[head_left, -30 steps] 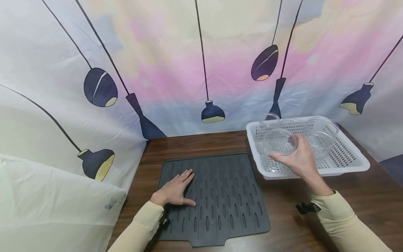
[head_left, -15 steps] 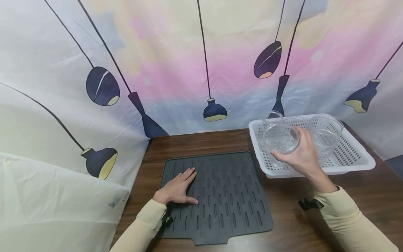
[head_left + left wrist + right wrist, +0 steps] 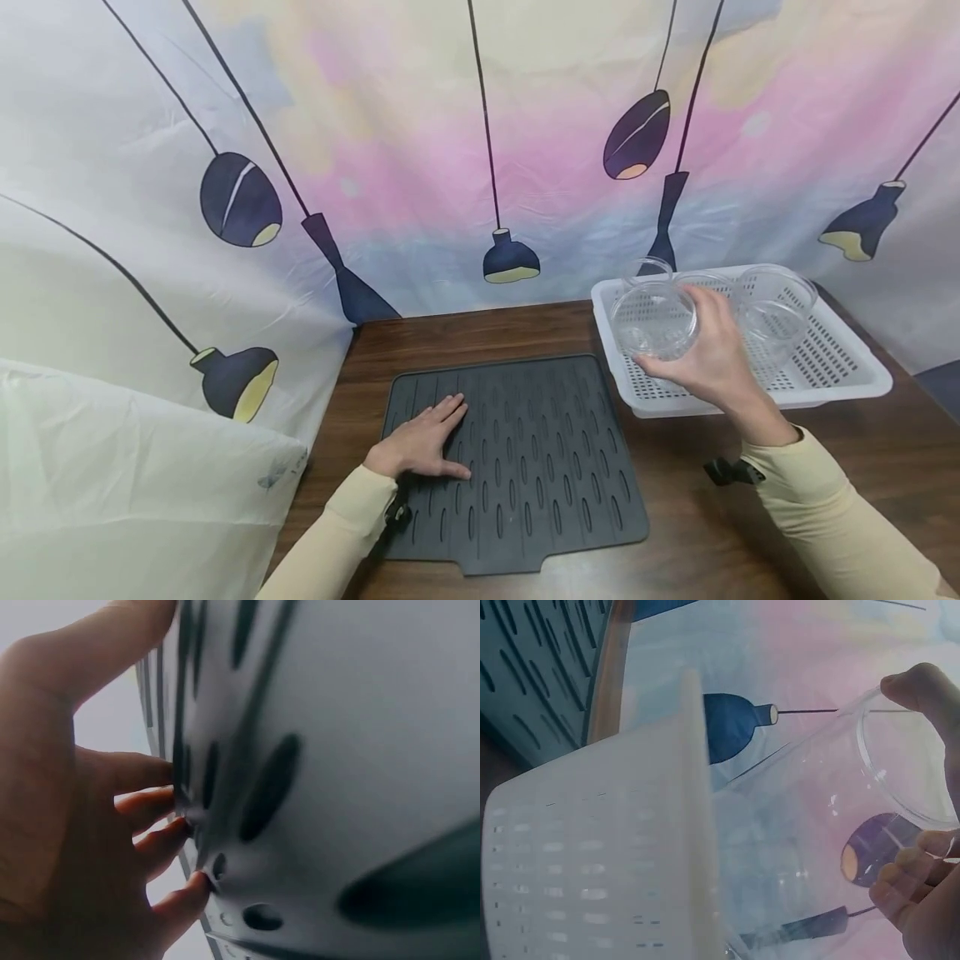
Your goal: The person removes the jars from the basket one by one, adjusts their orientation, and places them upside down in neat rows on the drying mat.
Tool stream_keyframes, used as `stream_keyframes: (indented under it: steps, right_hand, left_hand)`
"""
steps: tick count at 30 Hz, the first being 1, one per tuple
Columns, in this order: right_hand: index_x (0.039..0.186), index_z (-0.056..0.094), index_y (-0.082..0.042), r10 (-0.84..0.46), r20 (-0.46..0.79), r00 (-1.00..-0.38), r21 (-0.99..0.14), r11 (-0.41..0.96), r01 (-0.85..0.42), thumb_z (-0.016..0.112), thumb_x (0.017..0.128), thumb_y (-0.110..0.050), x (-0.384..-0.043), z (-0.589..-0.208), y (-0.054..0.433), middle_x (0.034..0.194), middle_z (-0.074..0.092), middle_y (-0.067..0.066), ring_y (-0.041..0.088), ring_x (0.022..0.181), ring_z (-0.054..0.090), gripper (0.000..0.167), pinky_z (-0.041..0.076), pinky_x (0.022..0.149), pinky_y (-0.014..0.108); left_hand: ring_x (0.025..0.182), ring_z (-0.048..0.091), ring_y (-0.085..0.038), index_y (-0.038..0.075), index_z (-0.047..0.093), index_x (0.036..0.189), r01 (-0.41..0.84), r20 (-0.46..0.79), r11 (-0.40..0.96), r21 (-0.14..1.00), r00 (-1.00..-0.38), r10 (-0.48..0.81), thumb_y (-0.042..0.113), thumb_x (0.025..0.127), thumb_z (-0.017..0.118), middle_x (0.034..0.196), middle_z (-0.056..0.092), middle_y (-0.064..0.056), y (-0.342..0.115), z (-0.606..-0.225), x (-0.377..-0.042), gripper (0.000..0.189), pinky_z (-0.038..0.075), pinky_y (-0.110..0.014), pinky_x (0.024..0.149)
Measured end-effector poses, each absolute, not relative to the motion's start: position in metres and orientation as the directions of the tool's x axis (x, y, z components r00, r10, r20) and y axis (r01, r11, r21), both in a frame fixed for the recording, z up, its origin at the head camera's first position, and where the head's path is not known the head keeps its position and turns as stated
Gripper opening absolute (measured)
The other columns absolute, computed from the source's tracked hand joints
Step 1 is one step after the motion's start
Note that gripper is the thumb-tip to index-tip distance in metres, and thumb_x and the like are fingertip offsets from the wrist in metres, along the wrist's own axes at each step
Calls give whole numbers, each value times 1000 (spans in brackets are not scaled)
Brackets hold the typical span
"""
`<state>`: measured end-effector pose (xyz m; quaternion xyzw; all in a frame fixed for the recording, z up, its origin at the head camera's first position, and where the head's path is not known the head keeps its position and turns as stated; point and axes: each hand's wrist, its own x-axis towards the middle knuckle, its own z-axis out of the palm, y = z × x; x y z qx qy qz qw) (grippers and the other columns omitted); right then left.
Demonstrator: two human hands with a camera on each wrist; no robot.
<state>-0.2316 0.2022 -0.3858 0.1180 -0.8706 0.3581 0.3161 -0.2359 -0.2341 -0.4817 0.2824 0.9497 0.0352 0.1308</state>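
Observation:
My right hand (image 3: 712,354) grips a clear cup (image 3: 654,321) by its rim, thumb on the near side and fingers on the far side. The cup tilts, its round mouth facing me, over the left part of a white perforated basket (image 3: 840,390). In the right wrist view, the cup's tapered wall (image 3: 802,817) runs down behind the basket's side (image 3: 592,847). Other clear cups (image 3: 776,321) stand in the basket. Flat and spread, my left hand (image 3: 420,442) rests on the left side of a dark grey slotted mat (image 3: 540,467); its fingertips touch the mat in the left wrist view.
The mat and basket lie side by side on a brown wooden table (image 3: 480,335). A printed cloth (image 3: 420,150) with lamp pictures hangs along the table's back edge. Pale fabric (image 3: 142,483) closes off the left side.
My right hand has moved slightly left and up with the cup, which tilts more toward me. My left hand stays on the mat. The head view has shifted a little.

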Motion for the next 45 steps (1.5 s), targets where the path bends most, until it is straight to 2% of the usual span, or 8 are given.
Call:
stream_keyframes:
  steps: [11,23,29,36,45]
  right_hand:
    - [132,47,5,-24,696,-718,-491,713,-500,96,43,-29,-232,-373,195,129,46,26,38,118,44,107,39,92,63]
    - [134,48,0,-63,705,-707,-456,723,-519,95,44,-33,-233,-354,181,132,44,26,39,122,43,106,43,91,64]
    - [136,47,-3,-108,720,-685,-425,712,-559,95,44,-36,-233,-350,171,133,43,23,36,124,43,108,44,92,60]
    - [134,46,1,-161,747,-645,-372,703,-606,95,43,-34,-233,-351,162,133,42,25,38,125,40,109,43,96,60]
    - [129,47,5,-230,810,-539,-236,714,-659,94,39,-40,-239,-347,152,125,45,28,40,118,44,111,44,94,58]
  left_hand:
    - [150,19,-25,12,26,155,511,-256,852,118,-813,523,70,73,70,164,15,-5,-232,-476,-237,110,33,-49,114]
    - [150,19,-28,8,25,155,506,-258,847,160,-807,531,69,77,67,163,17,-10,-227,-471,-239,107,30,-49,116]
    - [148,23,-30,6,25,155,527,-189,828,192,-808,558,66,80,67,162,21,-12,-218,-458,-240,105,32,-49,114]
    - [140,41,-28,11,23,156,564,32,784,260,-817,576,66,83,62,158,31,-10,-200,-442,-236,100,41,-49,108]
    - [143,34,-26,19,23,157,612,154,728,309,-787,597,67,83,62,158,32,-7,-175,-409,-238,97,38,-50,110]
